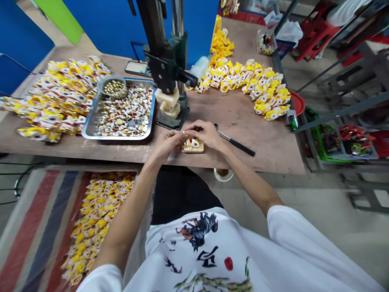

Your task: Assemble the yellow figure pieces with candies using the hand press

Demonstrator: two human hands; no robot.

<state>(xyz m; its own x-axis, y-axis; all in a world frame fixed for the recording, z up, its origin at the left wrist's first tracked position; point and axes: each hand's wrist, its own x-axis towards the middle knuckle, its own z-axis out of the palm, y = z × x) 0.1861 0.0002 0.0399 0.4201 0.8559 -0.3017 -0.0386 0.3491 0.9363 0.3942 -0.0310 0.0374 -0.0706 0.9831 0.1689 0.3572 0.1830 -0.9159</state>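
Near the table's front edge, a small cream block (193, 149) carries a yellow and white figure (192, 142) with dark eyes. My left hand (169, 142) is at the figure's left side, thumb and fingertips pinched together. From the right, my right hand (203, 133) reaches over the figure's upper edge with bent, closed fingers. The fingertips of both hands nearly meet above the block; whatever they pinch is too small to make out. A hand press (170, 61) with cream jaws stands just behind the hands.
A metal tray (118, 137) of small white and red pieces holds a bowl of gold beads (114, 86). Yellow and white figures (57, 97) pile up at left, with more (264, 89) at back right. A black-handled rod (242, 148) lies right of my right hand.
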